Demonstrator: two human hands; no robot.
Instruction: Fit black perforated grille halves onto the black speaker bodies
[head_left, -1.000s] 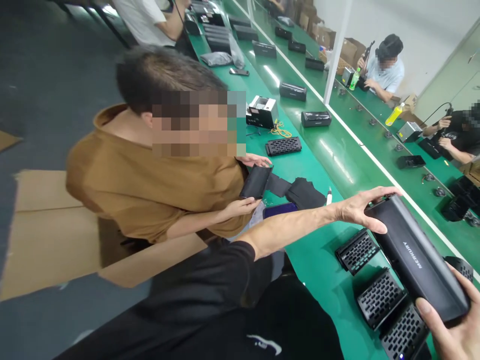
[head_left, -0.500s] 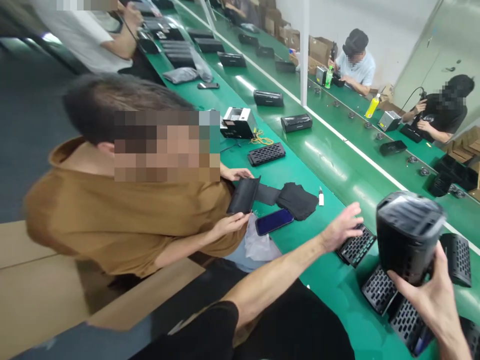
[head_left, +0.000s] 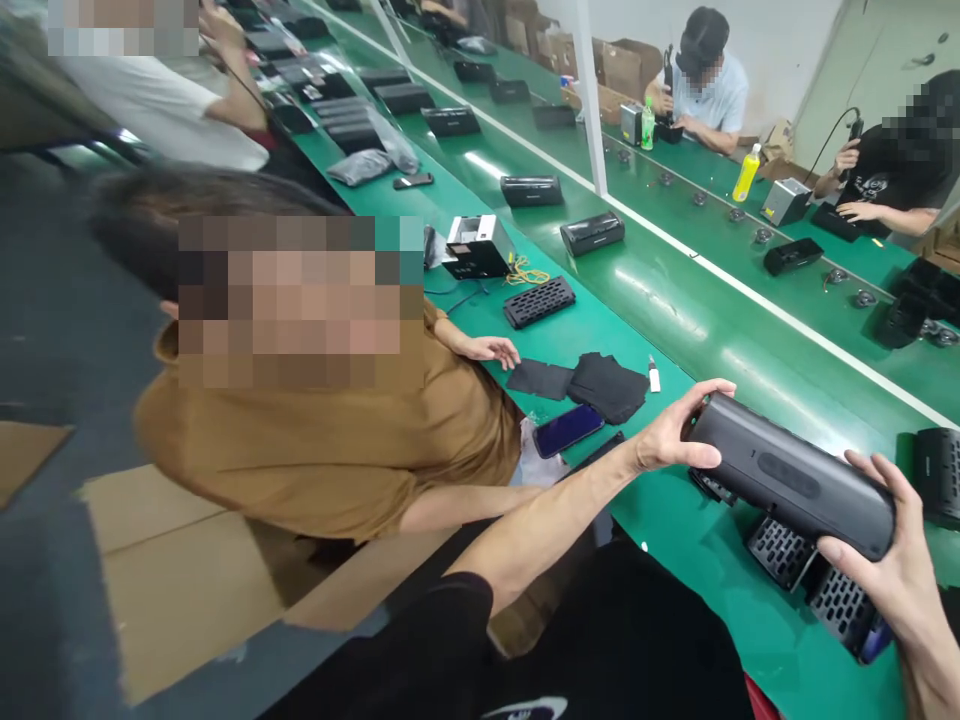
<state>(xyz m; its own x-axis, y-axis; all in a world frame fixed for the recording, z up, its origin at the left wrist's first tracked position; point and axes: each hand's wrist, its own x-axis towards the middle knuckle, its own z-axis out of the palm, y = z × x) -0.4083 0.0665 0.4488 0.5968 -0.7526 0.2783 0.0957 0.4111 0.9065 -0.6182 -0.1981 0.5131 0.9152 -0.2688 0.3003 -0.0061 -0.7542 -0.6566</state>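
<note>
A black box-shaped speaker (head_left: 795, 475) is held up between my two hands, with an oval recessed panel on the side that faces me. My left hand (head_left: 681, 430) grips its left end, thumb on the near face and fingers over the top edge. Round the right end closes my right hand (head_left: 889, 540), thumb low on the near side. Below the speaker, perforated black grilles (head_left: 844, 605) lie on the green bench (head_left: 697, 590), partly hidden by it.
Beside me on the left, a co-worker in a brown shirt (head_left: 337, 450) sits near a phone (head_left: 568, 430) and black cloth (head_left: 609, 388). A small white bottle (head_left: 654, 378) stands on the bench. Speakers (head_left: 592, 233) rest along the green conveyor, and other people work across it.
The speaker has turned from upright to lengthwise, and my left hand has taken hold of its other end. The co-worker's near hand has dropped out of sight with the black sheet.
</note>
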